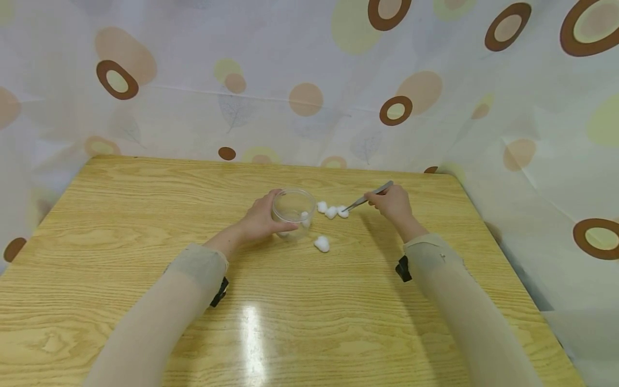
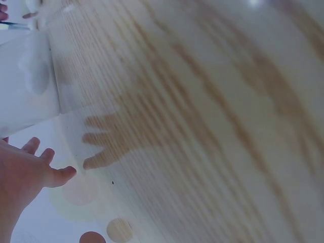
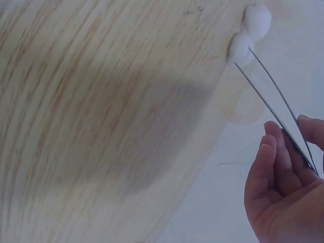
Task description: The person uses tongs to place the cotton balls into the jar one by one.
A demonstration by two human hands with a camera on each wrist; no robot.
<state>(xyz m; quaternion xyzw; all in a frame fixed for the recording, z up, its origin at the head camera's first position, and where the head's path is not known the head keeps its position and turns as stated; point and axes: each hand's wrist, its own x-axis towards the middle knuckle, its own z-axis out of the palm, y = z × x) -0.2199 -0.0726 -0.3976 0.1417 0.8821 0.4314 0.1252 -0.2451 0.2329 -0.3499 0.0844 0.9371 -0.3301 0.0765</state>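
A clear round plastic container [image 1: 311,216] stands on the table with white cotton balls [image 2: 36,73] inside. My left hand [image 1: 261,219] grips its left side, thumb across the front; the other fingers are partly hidden behind the wall. Metal tweezers [image 1: 374,193] are pinched in my right hand [image 1: 394,203]. In the right wrist view the tweezers' tips [image 3: 243,71] are spread, by the nearest cotton ball [image 3: 241,49]. Three cotton balls [image 1: 331,213] lie in a row right of the container, the tips meeting the rightmost one. Another cotton ball [image 1: 321,243] lies closer to me.
The wood-grain table [image 1: 290,322] reaches back to a patterned curtain [image 1: 271,118], which also hangs along the right side. Dark straps or clips [image 1: 403,269] show at both forearms. A bright reflection lies on the near tabletop.
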